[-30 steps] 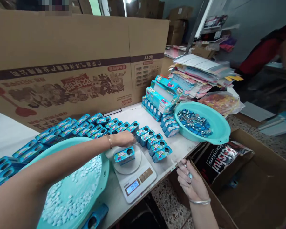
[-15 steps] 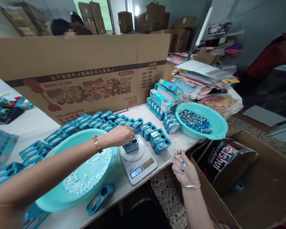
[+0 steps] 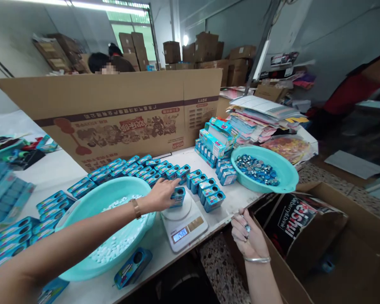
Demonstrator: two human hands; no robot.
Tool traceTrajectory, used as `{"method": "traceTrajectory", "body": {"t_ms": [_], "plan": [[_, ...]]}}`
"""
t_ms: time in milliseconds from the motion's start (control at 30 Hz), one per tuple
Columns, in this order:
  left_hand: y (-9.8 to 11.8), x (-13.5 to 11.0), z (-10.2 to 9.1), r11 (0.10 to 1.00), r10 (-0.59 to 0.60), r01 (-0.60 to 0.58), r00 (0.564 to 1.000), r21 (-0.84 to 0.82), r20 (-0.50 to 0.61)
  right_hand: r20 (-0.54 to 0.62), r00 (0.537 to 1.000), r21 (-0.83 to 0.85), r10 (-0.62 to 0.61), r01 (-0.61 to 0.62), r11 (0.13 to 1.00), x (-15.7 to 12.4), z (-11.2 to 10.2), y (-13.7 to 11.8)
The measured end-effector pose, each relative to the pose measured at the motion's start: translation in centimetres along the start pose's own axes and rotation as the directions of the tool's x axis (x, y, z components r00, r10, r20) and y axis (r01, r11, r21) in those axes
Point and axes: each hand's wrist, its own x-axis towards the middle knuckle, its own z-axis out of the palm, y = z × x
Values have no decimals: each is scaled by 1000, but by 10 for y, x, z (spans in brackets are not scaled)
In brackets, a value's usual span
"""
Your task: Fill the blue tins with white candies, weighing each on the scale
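My left hand (image 3: 161, 195), with a bracelet on the wrist, has its fingers closed around a small blue tin (image 3: 178, 197) with a round opening on top. That tin sits on the round platform of a white digital scale (image 3: 190, 228), whose display is lit. Under my left forearm a turquoise basin (image 3: 109, 185) holds white tablets (image 3: 109, 249). Beyond the table's front edge, my right hand (image 3: 247, 232) is closed on a small shiny metal cap (image 3: 247, 228); its fingers hide any others. Similar caps (image 3: 256, 169) lie in a second turquoise basin (image 3: 283, 181).
Rows of blue tins (image 3: 136, 169) stand behind the scale, and one tin (image 3: 133, 267) lies at the front edge. A cardboard panel (image 3: 120, 93) stands across the back. An open carton (image 3: 361, 236) is at right, near stacked printed sheets (image 3: 259, 103). Other people are in the background.
My left hand has gone from a pinch over the tin's opening to a grip around the tin. The scale's reading has changed. My right hand stays closed on the cap.
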Motion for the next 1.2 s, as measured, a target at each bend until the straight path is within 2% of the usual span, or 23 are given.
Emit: {"method": "traceTrajectory", "body": {"t_ms": [67, 167, 233, 267, 333, 467, 567, 667, 733, 800, 867, 933, 1000, 1067, 1133, 1200], "plan": [[-3, 12, -21, 999, -30, 27, 995, -23, -100, -13, 1000, 10, -7, 7, 1000, 2, -4, -3], [-14, 48, -59, 997, -77, 71, 964, -36, -254, -56, 998, 33, -26, 28, 999, 3, -10, -9], [-22, 81, -73, 996, -87, 71, 946, -63, -314, -79, 996, 31, -32, 35, 999, 4, -15, -11], [-25, 99, -74, 995, -86, 63, 941, -81, -326, -86, 996, 23, -33, 36, 999, 5, -18, -12], [-27, 135, -63, 992, -90, 56, 943, -114, -319, -102, 994, -1, -38, 38, 999, 6, -22, -14], [-16, 186, -14, 980, -145, 116, 973, -164, -178, -145, 988, -34, -63, 58, 998, 4, -31, -22], [-5, 202, 15, 969, -171, 154, 983, -193, -71, -167, 984, -13, -64, 63, 998, 3, -34, -28], [0, 194, 14, 958, -182, 172, 983, -231, -20, -159, 984, -18, -82, 81, 997, 0, -28, -32], [-1, 170, -1, 951, -174, 160, 984, -265, -33, -151, 984, -21, -91, 89, 996, -1, -19, -32], [-4, 127, -20, 950, -135, 100, 986, -294, -99, -149, 985, -10, -87, 86, 996, -2, -8, -31], [-3, 64, -34, 964, -53, -4, 977, -268, -205, -140, 988, 2, -71, 72, 997, -2, 2, -27], [6, -12, -34, 984, -16, -23, 977, -179, -214, -128, 991, 17, -35, 37, 999, -1, 10, -23], [24, -89, -17, 995, -29, 12, 985, -98, -170, -114, 994, 27, 4, -1, 1000, -1, 15, -17], [44, -156, 11, 994, -98, 89, 984, -67, -148, -91, 996, 12, 25, -24, 1000, -2, 20, -11], [61, -202, 43, 977, -213, 207, 955, -52, -207, -59, 998, -18, 34, -35, 999, -2, 25, -3], [71, -227, 70, 942, -331, 332, 895, -49, -299, -20, 998, -40, 54, -55, 998, -2, 31, 5]]}}
